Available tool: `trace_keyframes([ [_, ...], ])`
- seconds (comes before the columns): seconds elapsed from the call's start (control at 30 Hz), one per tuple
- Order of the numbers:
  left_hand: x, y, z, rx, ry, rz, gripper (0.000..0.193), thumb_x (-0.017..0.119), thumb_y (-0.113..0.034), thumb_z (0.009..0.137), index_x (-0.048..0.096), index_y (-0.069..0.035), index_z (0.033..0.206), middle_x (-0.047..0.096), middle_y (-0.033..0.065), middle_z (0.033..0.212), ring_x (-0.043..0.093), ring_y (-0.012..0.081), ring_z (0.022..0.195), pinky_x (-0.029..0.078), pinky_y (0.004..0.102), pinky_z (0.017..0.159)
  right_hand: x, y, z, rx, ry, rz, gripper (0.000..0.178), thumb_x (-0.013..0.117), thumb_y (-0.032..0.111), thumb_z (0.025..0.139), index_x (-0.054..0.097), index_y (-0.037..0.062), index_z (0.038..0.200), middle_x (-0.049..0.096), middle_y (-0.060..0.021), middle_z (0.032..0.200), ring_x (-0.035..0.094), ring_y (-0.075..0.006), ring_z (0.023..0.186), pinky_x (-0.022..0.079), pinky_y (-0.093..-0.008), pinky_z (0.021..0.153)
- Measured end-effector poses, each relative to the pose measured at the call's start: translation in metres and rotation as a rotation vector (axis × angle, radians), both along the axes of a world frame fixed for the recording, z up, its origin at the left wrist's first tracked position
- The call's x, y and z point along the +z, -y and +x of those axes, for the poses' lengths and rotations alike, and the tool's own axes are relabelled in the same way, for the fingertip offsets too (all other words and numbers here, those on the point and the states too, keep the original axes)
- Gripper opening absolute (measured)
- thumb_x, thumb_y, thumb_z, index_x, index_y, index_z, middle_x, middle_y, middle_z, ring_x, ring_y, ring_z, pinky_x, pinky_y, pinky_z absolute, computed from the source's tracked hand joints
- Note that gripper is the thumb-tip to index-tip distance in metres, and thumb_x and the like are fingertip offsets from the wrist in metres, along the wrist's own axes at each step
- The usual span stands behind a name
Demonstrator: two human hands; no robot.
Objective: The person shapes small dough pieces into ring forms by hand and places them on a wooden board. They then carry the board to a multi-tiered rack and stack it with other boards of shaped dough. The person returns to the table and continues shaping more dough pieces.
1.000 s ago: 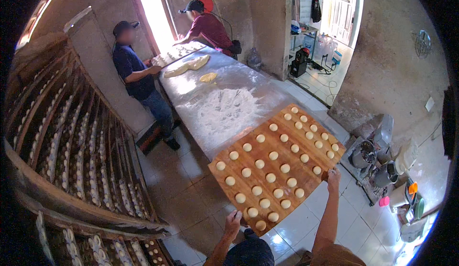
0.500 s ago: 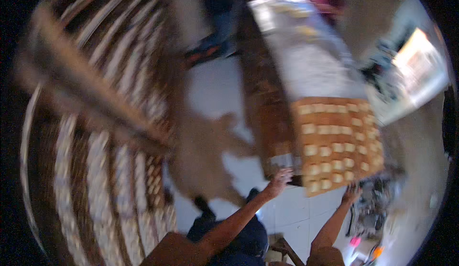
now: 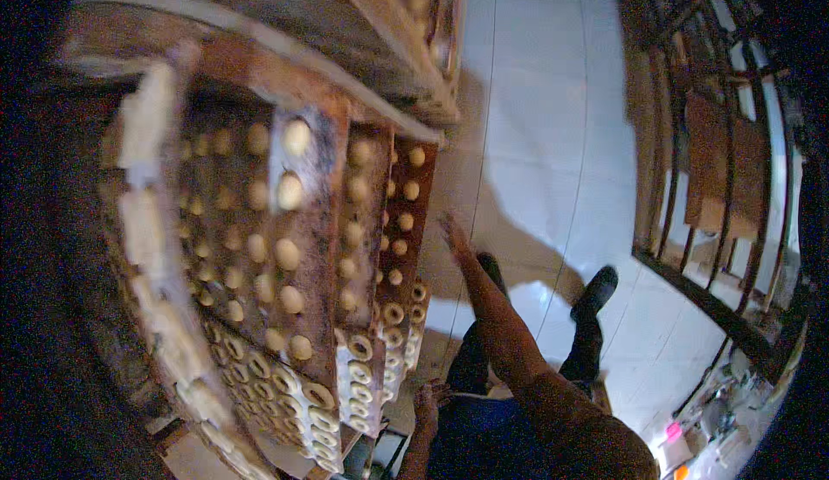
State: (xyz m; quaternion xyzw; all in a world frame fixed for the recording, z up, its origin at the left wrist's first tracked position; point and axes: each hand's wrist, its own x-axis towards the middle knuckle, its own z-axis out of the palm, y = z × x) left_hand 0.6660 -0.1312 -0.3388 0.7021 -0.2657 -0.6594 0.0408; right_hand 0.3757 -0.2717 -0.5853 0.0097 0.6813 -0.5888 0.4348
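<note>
My right hand [image 3: 455, 234] reaches forward over the floor, just right of a tall rack of trays. Its fingers are stretched out, with nothing in them. Lower down, near my body, my left hand [image 3: 427, 398] hangs beside the rack's near end, fingers loosely apart and holding nothing I can see. Nearest to the right hand is a brown board [image 3: 406, 221] bearing round pale dough pieces. Below it, next to the left hand, are trays with dough rings [image 3: 361, 375]. More boards of round dough pieces [image 3: 289, 255] fill the rack further left.
A wooden rack beam [image 3: 259, 66] crosses above the boards at the left. White floor tiles [image 3: 535, 117] run between the rack and a dark slatted frame [image 3: 699, 299] on the right. Assorted items [image 3: 717, 420], one pink, lie at the lower right.
My view has turned from a table to the rack. Earlier both hands were beside a board of dough pieces on that table; now they are near the rack with nothing visible in them.
</note>
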Motion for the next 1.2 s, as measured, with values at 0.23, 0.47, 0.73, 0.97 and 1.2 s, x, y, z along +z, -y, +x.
trace_keyframes([
  [0.23, -0.087, 0.054, 0.003, 0.141, -0.099, -0.013, 0.051, 0.044, -0.05, 0.094, 0.052, -0.007, 0.121, 0.061, 0.0124, 0.114, 0.059, 0.0287, 0.101, 0.047, 0.0474, 0.084, -0.021, 0.108, 0.022, -0.216, -0.02, 0.124, 0.025, 0.055, 0.025, 0.091, 0.058, 0.004, 0.105, 0.062, -0.0093, 0.079, 0.054, -0.0203, 0.063, 0.047, -0.0395, 0.055],
  [0.47, -0.196, 0.066, -0.008, 0.631, -0.396, -0.004, 0.049, 0.044, -0.051, 0.093, 0.054, -0.009, 0.117, 0.057, 0.0107, 0.114, 0.055, 0.0308, 0.106, 0.044, 0.0531, 0.091, 0.055, 0.019, -0.058, -0.319, -0.185, 0.213, 0.027, 0.052, 0.027, 0.093, 0.058, 0.0019, 0.101, 0.064, -0.0116, 0.081, 0.056, -0.0218, 0.067, 0.047, -0.0397, 0.058],
  [0.73, -0.172, 0.042, -0.071, 0.721, -0.592, 0.072, 0.05, 0.042, -0.052, 0.093, 0.051, -0.01, 0.119, 0.054, 0.01, 0.118, 0.052, 0.0314, 0.11, 0.042, 0.0543, 0.096, 0.323, -0.202, -0.185, -0.376, -0.431, 0.463, 0.032, 0.046, 0.028, 0.097, 0.058, -0.0014, 0.094, 0.065, -0.0149, 0.08, 0.058, -0.0233, 0.069, 0.046, -0.0398, 0.059],
  [0.97, -0.007, 0.021, -0.222, 0.32, -0.614, 0.18, 0.053, 0.039, -0.053, 0.094, 0.046, -0.011, 0.125, 0.052, 0.0101, 0.123, 0.05, 0.0309, 0.114, 0.04, 0.0525, 0.098, 0.524, -0.391, -0.236, -0.46, -0.469, 0.821, 0.041, 0.045, 0.037, 0.096, 0.06, -0.0009, 0.088, 0.062, -0.0127, 0.08, 0.057, -0.0238, 0.075, 0.046, -0.0412, 0.066],
  [1.2, 0.198, -0.001, -0.39, -0.148, -0.725, 0.161, 0.056, 0.036, -0.054, 0.095, 0.041, -0.011, 0.132, 0.05, 0.0102, 0.129, 0.048, 0.0304, 0.117, 0.039, 0.0507, 0.1, 0.62, -0.573, -0.346, -0.696, -0.579, 0.455, 0.048, 0.037, 0.039, 0.101, 0.061, -0.0015, 0.106, 0.065, -0.0125, 0.096, 0.057, -0.0241, 0.084, 0.046, -0.0387, 0.074],
])
